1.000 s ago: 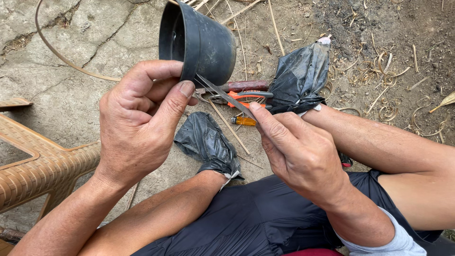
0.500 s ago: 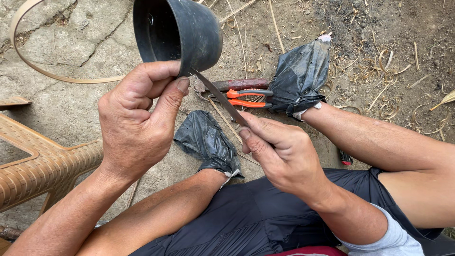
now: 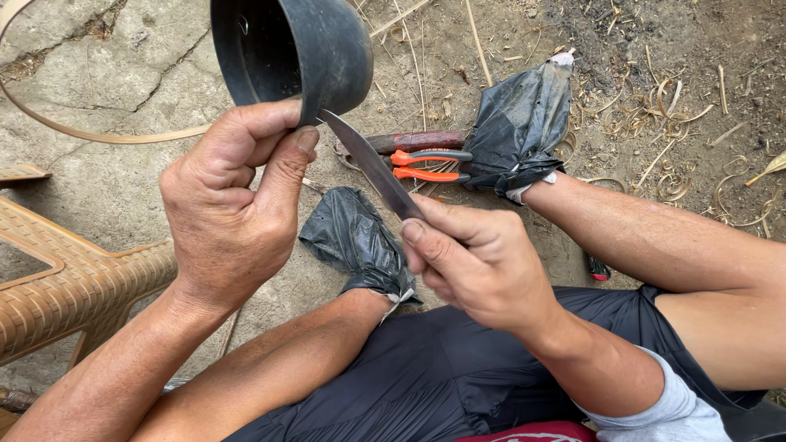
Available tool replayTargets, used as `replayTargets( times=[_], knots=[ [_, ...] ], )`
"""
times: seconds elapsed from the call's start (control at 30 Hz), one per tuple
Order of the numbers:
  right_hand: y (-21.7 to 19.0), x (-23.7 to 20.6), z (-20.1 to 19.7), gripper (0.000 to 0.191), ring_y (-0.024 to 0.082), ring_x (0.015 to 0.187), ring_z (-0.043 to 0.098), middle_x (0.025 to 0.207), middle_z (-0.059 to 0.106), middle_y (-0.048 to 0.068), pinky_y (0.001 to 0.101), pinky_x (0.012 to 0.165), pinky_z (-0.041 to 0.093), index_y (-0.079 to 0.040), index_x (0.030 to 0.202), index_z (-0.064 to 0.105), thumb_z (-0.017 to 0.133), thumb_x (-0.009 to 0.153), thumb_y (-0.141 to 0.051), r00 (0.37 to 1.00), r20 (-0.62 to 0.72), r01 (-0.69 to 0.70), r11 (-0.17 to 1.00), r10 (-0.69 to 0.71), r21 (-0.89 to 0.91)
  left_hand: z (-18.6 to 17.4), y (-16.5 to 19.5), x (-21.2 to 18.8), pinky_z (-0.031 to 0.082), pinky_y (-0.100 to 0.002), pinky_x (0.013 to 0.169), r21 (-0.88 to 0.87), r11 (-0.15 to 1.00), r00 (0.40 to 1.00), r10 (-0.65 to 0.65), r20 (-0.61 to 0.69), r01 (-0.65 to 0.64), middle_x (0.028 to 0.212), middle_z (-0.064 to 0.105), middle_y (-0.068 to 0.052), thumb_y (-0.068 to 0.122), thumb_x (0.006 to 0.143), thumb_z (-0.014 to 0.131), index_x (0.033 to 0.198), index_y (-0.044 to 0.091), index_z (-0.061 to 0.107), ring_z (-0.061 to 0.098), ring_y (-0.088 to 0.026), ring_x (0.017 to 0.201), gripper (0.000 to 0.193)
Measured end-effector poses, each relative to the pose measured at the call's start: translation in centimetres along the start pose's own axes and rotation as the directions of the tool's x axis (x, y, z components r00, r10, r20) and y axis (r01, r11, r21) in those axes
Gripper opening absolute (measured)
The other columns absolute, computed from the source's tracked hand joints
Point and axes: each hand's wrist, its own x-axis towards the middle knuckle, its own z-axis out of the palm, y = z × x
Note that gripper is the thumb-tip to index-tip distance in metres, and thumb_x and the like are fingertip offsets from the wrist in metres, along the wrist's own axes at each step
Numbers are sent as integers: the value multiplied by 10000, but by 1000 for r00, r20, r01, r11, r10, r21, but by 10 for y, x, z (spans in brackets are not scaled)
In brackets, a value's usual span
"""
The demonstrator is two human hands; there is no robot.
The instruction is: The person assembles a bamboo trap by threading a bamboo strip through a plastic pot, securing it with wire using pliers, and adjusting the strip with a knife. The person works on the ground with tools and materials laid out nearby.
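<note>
Black plastic, the pot (image 3: 295,49) sits tilted in front of us, its rim pinched by our left hand (image 3: 229,213) between thumb and fingers, while our right hand (image 3: 475,266) is clenched around the handle of the knife (image 3: 372,164), whose tip touches the rim just beside the left thumb. We judge that the cut goes best with the blade angled away from that thumb and the pot held firm. The orange-handled pliers (image 3: 430,164) lie on the ground beyond the blade, beside 1 of our 2 plastic-wrapped feet (image 3: 520,123).
</note>
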Motion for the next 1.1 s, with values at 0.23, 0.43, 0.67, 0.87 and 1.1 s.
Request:
replayTargets(
  times=[0.23, 0.43, 0.67, 0.87, 1.1],
  knots=[
    [-2, 3, 0, 465, 251, 790, 660, 954, 652, 157, 362, 686, 531, 59, 1425, 563, 665, 973, 21, 810, 162, 436, 395, -563, -809, 2, -2, 0, 576, -200, 856, 3, 999, 999, -36, -12, 36, 1086, 785, -72, -20, 1113, 690, 1269, 15, 695, 719, -50, 966, 160],
    [4, 7, 5, 380, 85, 641, 548, 846, 635, 57, 242, 549, 424, 5, 1434, 622, 622, 1058, -50, 988, -47, 145, 984, -151, -104, 2, 3, 2, 572, -193, 854, 25, 1000, 999, -11, -44, 12, 1063, 771, -68, -32, 1099, 701, 1195, 6, 693, 721, -60, 1000, 103],
    [0, 11, -1, 306, 41, 440, 439, 724, 591, 18, 210, 338, 311, -9, 1264, 674, 571, 1017, -157, 939, 184, -343, 803, 289, 488, 2, 4, 4, 577, -197, 876, 50, 999, 999, 6, -52, -3, 1076, 770, -69, -41, 1112, 702, 1210, 10, 693, 726, -69, 1021, 111],
    [7, 7, 12, 240, 91, 567, 495, 806, 628, 95, 258, 445, 368, 133, 1225, 710, 631, 1132, -74, 993, 31, -122, 959, 118, 257, 0, 4, 5, 577, -212, 853, 52, 999, 999, 18, -44, -15, 1056, 754, -66, -29, 1057, 687, 1174, 16, 678, 726, -87, 1021, 126],
    [8, 8, 10, 435, 220, 770, 639, 918, 647, 150, 379, 683, 534, 57, 1416, 573, 648, 988, 29, 816, 114, 453, 505, -566, -735, 2, 2, 3, 561, -191, 825, 75, 997, 999, 27, -43, -24, 1045, 769, -73, -26, 1113, 702, 1189, 11, 682, 733, -72, 993, 87]
  ],
)
